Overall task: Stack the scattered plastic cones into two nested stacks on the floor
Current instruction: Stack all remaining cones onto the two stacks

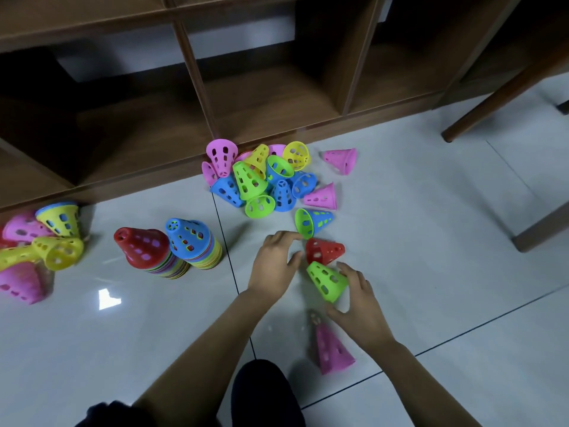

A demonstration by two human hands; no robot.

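Right hand (360, 306) grip holds green cone (326, 280), tilted, low over floor (431, 241). Left hand (274, 263) grip wide beside toppled red cone (323, 251), thumb possibly touching. Red-topped stack (144, 251) and blue-topped stack (191, 241) stand to left. Loose cone pile (261, 177) against shelf (154, 134).

Glossy pale grey floor tiles (431, 211) with dark grout lines; a brown wooden cubby shelf (277, 97) stands far, a wooden furniture leg (492, 106) far right.
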